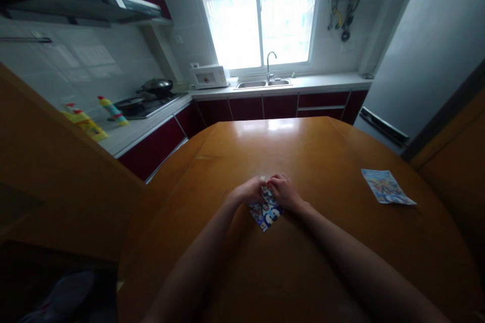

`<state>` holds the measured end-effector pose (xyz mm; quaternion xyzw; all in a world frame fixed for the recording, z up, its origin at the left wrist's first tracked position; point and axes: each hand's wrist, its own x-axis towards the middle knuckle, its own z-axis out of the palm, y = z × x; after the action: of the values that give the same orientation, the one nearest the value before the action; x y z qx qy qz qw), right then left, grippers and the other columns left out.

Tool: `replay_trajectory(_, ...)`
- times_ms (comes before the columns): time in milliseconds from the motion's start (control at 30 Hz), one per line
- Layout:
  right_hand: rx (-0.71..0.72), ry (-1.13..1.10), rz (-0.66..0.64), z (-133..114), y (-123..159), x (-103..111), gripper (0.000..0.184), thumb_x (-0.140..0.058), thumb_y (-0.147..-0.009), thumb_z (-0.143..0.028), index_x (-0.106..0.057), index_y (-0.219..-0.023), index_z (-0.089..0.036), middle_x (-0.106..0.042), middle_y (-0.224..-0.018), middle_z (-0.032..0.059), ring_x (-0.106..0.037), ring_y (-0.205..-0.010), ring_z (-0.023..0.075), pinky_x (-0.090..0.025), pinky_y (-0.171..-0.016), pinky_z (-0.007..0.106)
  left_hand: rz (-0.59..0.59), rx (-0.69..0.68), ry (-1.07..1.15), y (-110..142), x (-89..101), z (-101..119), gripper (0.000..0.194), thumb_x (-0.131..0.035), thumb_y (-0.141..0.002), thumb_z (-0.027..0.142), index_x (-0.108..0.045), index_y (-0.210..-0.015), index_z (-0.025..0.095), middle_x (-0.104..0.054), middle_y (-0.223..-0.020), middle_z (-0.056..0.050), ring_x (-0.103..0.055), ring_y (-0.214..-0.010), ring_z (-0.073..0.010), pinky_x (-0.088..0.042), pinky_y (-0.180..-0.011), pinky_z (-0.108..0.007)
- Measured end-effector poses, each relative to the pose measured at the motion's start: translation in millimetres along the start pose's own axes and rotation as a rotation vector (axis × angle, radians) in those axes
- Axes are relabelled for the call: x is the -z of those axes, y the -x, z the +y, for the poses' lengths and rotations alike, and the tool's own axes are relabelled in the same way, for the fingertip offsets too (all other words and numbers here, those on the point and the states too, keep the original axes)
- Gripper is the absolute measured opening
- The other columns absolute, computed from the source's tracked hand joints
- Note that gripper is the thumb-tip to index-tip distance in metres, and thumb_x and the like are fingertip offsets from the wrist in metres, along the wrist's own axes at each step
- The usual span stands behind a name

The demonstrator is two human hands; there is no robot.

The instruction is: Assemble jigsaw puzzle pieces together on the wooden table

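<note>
A small flat piece with a colourful cartoon print (272, 216), mostly blue and white, lies on the wooden table in front of me, one corner pointing towards me. My left hand (250, 191) covers its left side, fingers curled in at the far end. From the right, my right hand (285, 192) closes on the same far end, its fingertips almost meeting the left ones. A tiny whitish bit shows just beyond the fingertips. Whether the piece is folded paper or joined puzzle pieces, I cannot tell. My hands hide much of its far part.
A printed sheet (387, 186) lies on the table (280, 149) at the right. Beyond the table are a counter with a sink (252, 84), a microwave (209, 77) and a stove with pans (157, 87). Cleaning bottles (113, 111) stand at the left, a fridge at the right.
</note>
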<state>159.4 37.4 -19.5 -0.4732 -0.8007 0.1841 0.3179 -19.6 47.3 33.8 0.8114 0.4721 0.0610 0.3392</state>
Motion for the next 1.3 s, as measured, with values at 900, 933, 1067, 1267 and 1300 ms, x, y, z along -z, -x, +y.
replay_trajectory(900, 0.007, -0.008, 0.003, 4.9, -3.3, 2.7, 0.019, -0.056, -0.092, -0.011, -0.072, -0.095, -0.02, -0.064, -0.098, 0.007, -0.057, -0.099, 0.0198, -0.044, -0.088, 0.03, 0.142, 0.051, -0.271, 15.9, 29.7, -25.0, 0.043, -0.073, -0.078, 0.02, -0.067, -0.119, 0.029, -0.052, -0.118, -0.006, -0.046, -0.116, -0.0244, -0.037, -0.107, -0.035)
replay_trajectory(933, 0.011, -0.006, 0.01, 5.1, -3.7, 2.7, 0.022, -0.055, -0.091, -0.01, -0.073, -0.096, -0.02, -0.064, -0.099, 0.0073, -0.057, -0.099, 0.0202, -0.044, -0.089, 0.03, 0.162, 0.05, -0.283, 15.9, 31.0, -24.4, 0.037, -0.069, -0.081, 0.02, -0.068, -0.117, 0.028, -0.053, -0.117, -0.007, -0.047, -0.115, -0.0244, -0.037, -0.107, -0.036)
replay_trajectory(1067, -0.024, -0.018, 0.086, 5.3, -3.9, 5.2, 0.03, -0.051, -0.087, -0.005, -0.072, -0.099, -0.021, -0.065, -0.1, 0.0082, -0.056, -0.102, 0.0223, -0.044, -0.09, 0.032, 0.097, 0.074, -0.332, 15.7, 21.8, -7.7, 0.052, -0.08, -0.072, 0.046, -0.064, -0.117, 0.024, -0.054, -0.122, -0.01, -0.048, -0.118, -0.031, -0.04, -0.104, -0.042)
replay_trajectory(1267, -0.155, -0.109, 0.229, 14.3, -6.1, 6.6, 0.029, -0.046, -0.087, -0.007, -0.072, -0.091, -0.019, -0.066, -0.097, 0.0093, -0.058, -0.099, 0.0228, -0.045, -0.09, 0.033, -0.033, 0.127, -0.406, 13.7, -14.0, 24.9, 0.102, -0.092, -0.05, 0.044, -0.045, -0.134, 0.013, -0.041, -0.142, -0.025, -0.037, -0.136, -0.0431, -0.032, -0.112, -0.047)
replay_trajectory(1300, -0.163, -0.117, 0.24, 15.9, -6.6, 6.2, 0.029, -0.046, -0.087, -0.008, -0.072, -0.09, -0.019, -0.066, -0.096, 0.0093, -0.059, -0.098, 0.0226, -0.046, -0.09, 0.033, -0.047, 0.122, -0.394, 13.6, -16.3, 26.5, 0.102, -0.093, -0.049, 0.041, -0.044, -0.134, 0.013, -0.041, -0.143, -0.026, -0.037, -0.137, -0.0426, -0.032, -0.112, -0.046)
